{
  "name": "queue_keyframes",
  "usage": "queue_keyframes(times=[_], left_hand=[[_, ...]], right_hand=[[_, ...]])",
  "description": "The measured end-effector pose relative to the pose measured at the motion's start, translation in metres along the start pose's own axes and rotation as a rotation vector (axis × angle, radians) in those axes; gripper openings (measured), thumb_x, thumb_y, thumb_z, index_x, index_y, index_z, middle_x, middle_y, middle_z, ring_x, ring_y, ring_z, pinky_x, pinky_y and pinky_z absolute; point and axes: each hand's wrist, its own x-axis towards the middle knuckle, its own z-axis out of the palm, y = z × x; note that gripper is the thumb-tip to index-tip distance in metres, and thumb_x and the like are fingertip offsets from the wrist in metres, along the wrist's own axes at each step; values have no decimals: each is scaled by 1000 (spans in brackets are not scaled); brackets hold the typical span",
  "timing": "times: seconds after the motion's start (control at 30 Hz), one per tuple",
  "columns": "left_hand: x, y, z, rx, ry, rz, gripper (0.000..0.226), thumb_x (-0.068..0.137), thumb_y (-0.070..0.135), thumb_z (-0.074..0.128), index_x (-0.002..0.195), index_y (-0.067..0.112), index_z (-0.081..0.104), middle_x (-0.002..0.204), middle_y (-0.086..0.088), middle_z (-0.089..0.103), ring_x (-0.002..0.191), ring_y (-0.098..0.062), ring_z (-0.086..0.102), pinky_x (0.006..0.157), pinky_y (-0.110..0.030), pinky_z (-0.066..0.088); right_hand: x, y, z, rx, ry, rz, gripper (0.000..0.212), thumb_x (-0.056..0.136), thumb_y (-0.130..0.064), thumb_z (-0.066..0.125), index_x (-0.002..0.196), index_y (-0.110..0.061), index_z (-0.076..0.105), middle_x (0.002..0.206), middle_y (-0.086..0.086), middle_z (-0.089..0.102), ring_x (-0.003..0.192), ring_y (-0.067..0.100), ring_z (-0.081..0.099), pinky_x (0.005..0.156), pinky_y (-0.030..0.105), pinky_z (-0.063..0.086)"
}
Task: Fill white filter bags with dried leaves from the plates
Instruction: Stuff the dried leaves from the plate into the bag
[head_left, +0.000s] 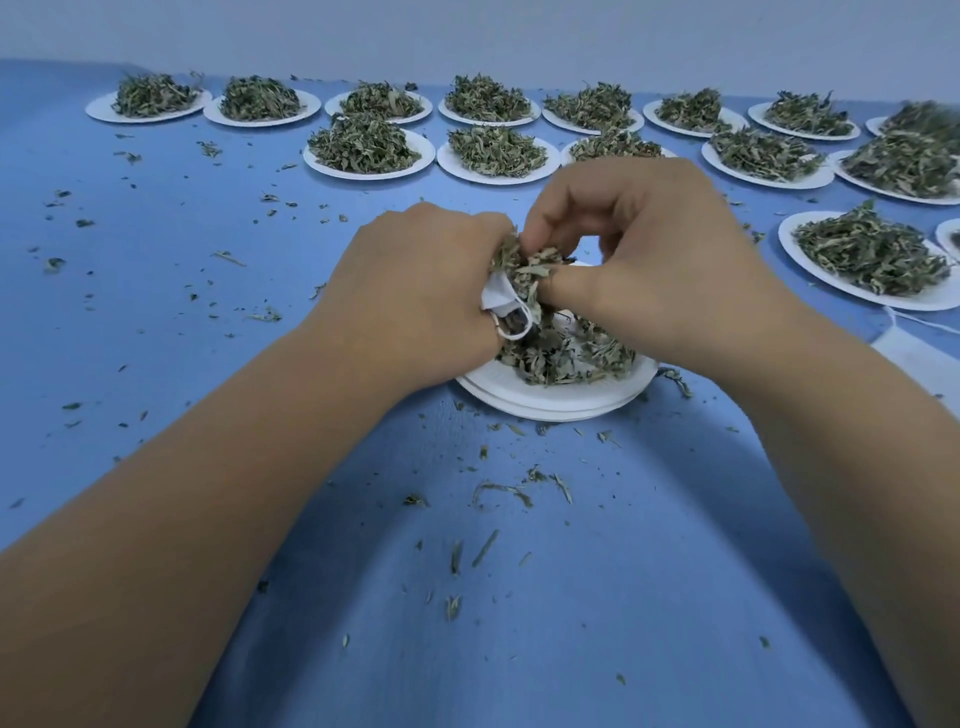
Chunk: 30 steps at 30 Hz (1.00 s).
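Many heaped plates (498, 179) at 12 o'clock are untouched, so most of the work is judged left. One white filter bag (496, 299), soft and crumpled, is gripped at centre by the left hand (421, 291), fingers curled round it. Dry, curly leaves (524, 265) are pinched at its mouth by the right hand (649, 260), over a stacked paper plate (545, 402). Crumbs are scattered on the blue cloth (467, 597).

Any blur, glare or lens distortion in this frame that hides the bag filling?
Head view: soft even light, no glare; wide-angle distortion stretches the forearms and bends the blue table; the far-right leaf pile looks smeared; the left hand holding the filter bag and the right hand pinching leaves are sharp.
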Motion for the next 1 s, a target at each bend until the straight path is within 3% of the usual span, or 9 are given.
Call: queue_keyframes(times=[0.1, 0.3, 0.43, 0.57, 0.63, 0.73, 0.83, 0.9, 1.0], left_hand=[[0, 1, -2, -11, 7, 11, 23, 71, 24, 65, 88, 24, 49, 61, 7, 39, 67, -29, 42, 57, -34, 31], [0, 6, -9, -26, 24, 146, 20, 71, 22, 60, 88, 21, 51, 70, 9, 43, 72, -31, 52, 58, -35, 35], [-1, 10, -4, -46, 103, 263, 27, 70, 13, 65, 96, 20, 64, 71, 9, 42, 67, -28, 50, 57, -32, 34], [4, 7, -2, -98, 203, 360, 27, 70, 4, 57, 93, 10, 68, 79, 5, 51, 77, -25, 46, 64, -37, 40], [7, 3, 0, -56, 259, 345, 30, 67, 0, 66, 96, 9, 71, 99, -7, 63, 93, -34, 54, 75, -49, 46], [7, 2, 3, -103, 252, 277, 46, 65, 0, 72, 109, 13, 72, 124, -13, 58, 117, -36, 52, 89, -54, 44], [4, 5, 2, -203, 188, 249, 59, 64, 8, 72, 123, 14, 66, 133, -9, 54, 125, -31, 49, 100, -50, 40], [2, 4, -1, -294, 163, 207, 63, 70, 16, 73, 131, 13, 59, 136, -6, 52, 128, -25, 47, 105, -39, 38], [-3, 0, -2, -391, 85, 128, 65, 77, 17, 77, 137, 17, 52, 137, 1, 51, 126, -15, 47, 103, -22, 35]], right_hand=[[1, 3, 6, 23, 32, 73, 21, 71, -7, 74, 79, -27, 73, 72, -26, 61, 64, -8, 54, 61, 6, 39], [5, 8, 5, 219, 3, 208, 37, 64, -18, 73, 92, -31, 52, 113, -7, 66, 87, 2, 68, 52, 24, 54], [2, 8, 3, 322, -145, 241, 48, 70, -4, 67, 112, -24, 58, 78, -7, 74, 47, 2, 49, 40, 18, 37], [4, 5, 0, 292, -85, 185, 39, 74, 1, 68, 106, -19, 64, 65, -6, 71, 43, 3, 43, 40, 17, 36], [4, 5, 1, 308, -48, 198, 42, 73, -2, 69, 109, -23, 62, 68, -1, 72, 44, 5, 44, 41, 16, 36], [4, 6, 0, 304, -28, 207, 48, 74, -4, 71, 115, -27, 60, 69, -8, 68, 50, 4, 51, 46, 17, 41], [6, 9, -3, 295, 17, 207, 48, 76, -6, 74, 116, -29, 62, 77, -4, 69, 59, 5, 60, 57, 21, 50], [6, 13, -6, 274, 47, 227, 45, 76, -14, 78, 115, -33, 64, 84, -4, 71, 66, 10, 64, 65, 35, 57], [5, 18, -10, 211, 18, 206, 34, 76, -21, 80, 106, -35, 70, 84, -13, 72, 71, 20, 69, 71, 40, 60]])
